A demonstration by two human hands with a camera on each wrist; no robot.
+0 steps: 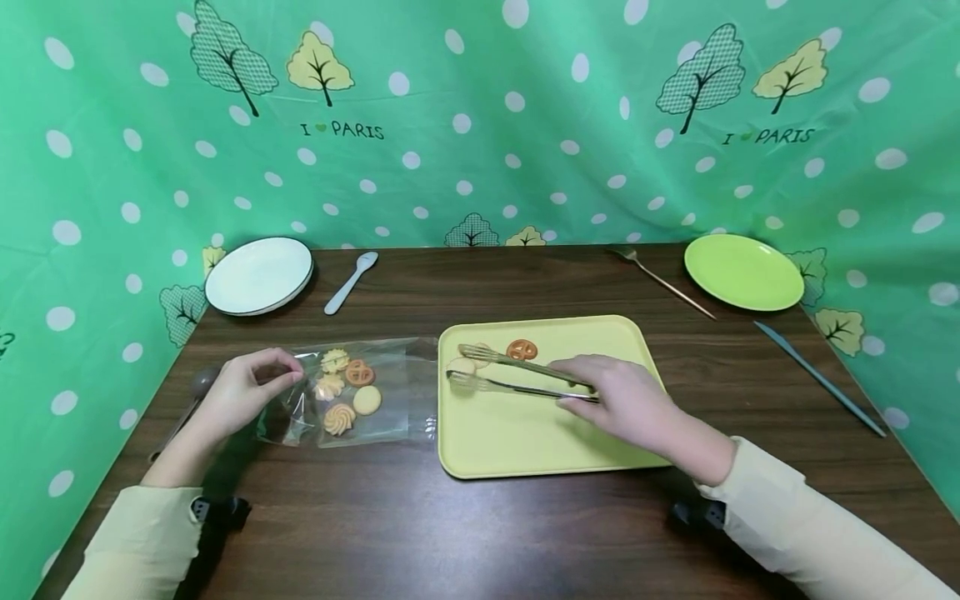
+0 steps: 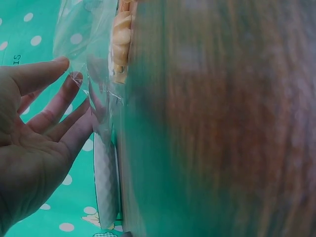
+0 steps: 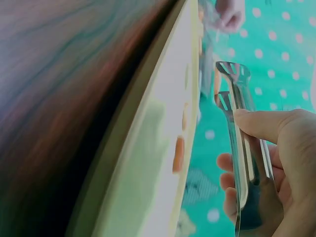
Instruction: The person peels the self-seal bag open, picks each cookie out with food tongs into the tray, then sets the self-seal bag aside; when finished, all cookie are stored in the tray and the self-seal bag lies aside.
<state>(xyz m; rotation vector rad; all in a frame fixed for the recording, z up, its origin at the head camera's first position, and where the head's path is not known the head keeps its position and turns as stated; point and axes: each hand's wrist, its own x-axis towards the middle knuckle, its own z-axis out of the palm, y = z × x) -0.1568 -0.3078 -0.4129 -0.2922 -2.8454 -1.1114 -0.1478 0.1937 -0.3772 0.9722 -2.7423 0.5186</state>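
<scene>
My left hand pinches the edge of a clear plastic bag between thumb and fingers; the film shows at the fingertips in the left wrist view. Inside the bag lie several cookies: a round cookie, a pretzel-shaped cookie and swirled ones. Above a yellow tray, my right hand holds metal tongs with thumb and fingers. A pale round cookie shows between the tong tips. Another pretzel-shaped cookie lies on the tray, and a further cookie is partly hidden behind the tongs.
White plates and a pale spoon are at the back left, a dark spoon by my left forearm. A green plate, a gold fork and a blue knife lie to the right. A green dotted curtain hangs behind.
</scene>
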